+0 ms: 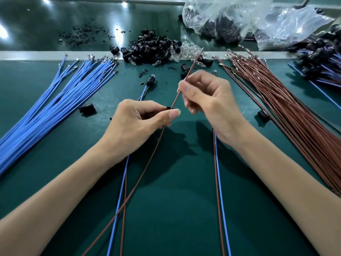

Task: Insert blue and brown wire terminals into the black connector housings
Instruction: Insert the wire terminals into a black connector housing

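My left hand (140, 122) pinches a small black connector housing (168, 108) between thumb and fingers. A single brown wire (147, 163) runs through that pinch and upward; my right hand (206, 97) pinches it higher up, its metal terminal tip (201, 51) pointing toward the back. Blue wires (55, 104) lie fanned at the left, brown wires (287, 104) at the right. A pile of black housings (151, 47) sits at the back centre. An assembled housing with blue and brown wires (148, 82) lies behind my left hand.
Loose housings lie on the green mat (175, 200) at left (87, 109) and right (264, 115). Clear bulbs (188, 50) lie beside the pile. Plastic bags (239, 19) stand at the back right, finished assemblies (321, 63) at far right. Another blue and brown pair (219, 182) runs under my right wrist.
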A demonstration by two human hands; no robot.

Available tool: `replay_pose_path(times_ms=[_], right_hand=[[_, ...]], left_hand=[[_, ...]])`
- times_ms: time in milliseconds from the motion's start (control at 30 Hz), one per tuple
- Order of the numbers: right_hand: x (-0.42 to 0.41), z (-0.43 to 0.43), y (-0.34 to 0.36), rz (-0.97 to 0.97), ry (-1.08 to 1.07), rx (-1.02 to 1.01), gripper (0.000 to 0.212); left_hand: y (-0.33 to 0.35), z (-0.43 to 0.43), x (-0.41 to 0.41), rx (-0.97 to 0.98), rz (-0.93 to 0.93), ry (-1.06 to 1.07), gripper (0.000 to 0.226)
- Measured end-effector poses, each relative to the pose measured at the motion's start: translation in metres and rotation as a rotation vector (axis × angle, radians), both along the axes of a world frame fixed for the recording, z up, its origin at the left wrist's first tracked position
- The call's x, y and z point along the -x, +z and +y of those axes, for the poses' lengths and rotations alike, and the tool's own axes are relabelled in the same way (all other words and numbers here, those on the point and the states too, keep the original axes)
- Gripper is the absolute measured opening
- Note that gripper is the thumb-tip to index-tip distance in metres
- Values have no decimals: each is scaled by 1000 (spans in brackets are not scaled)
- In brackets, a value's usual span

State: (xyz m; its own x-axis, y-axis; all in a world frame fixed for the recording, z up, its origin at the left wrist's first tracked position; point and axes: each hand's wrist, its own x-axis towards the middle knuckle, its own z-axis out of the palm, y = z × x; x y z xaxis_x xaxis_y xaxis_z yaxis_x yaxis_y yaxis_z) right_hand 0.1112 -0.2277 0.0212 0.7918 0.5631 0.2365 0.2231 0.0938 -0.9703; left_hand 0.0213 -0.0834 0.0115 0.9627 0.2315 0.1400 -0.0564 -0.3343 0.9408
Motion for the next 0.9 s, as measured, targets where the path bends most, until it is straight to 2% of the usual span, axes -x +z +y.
replay_pose_path(times_ms=[100,200,300,467,567,700,733,800,867,900], right_hand=[[2,2,-3,-60,72,126,15],[4,3,-2,9,78,49,6],[2,2,-1,25,13,-47,9],[4,3,-7,-13,71,91,13],[2,2,-8,-2,117,100,11],[-6,6,-2,215,152,-37,26],[-10,13,1,167,113,-3,25],[-22,36,9,-146,52,232,19],[-32,72,19,-448,147,433,16],[-34,88,25,-540,221,501,18]], left_hand=[[1,0,0,6,-1,-4,27],[1,1,0,8,0,-6,27],[1,0,0,-9,4,-9,26],[-1,0,-1,10,-32,-26,25],[0,-1,0,18,-47,-42,22],[0,1,0,105,-205,40,19],[0,2,0,127,-242,74,20],[-1,2,0,144,-305,119,17],[-2,2,0,142,-346,165,16],[-2,2,0,143,-363,197,16]])
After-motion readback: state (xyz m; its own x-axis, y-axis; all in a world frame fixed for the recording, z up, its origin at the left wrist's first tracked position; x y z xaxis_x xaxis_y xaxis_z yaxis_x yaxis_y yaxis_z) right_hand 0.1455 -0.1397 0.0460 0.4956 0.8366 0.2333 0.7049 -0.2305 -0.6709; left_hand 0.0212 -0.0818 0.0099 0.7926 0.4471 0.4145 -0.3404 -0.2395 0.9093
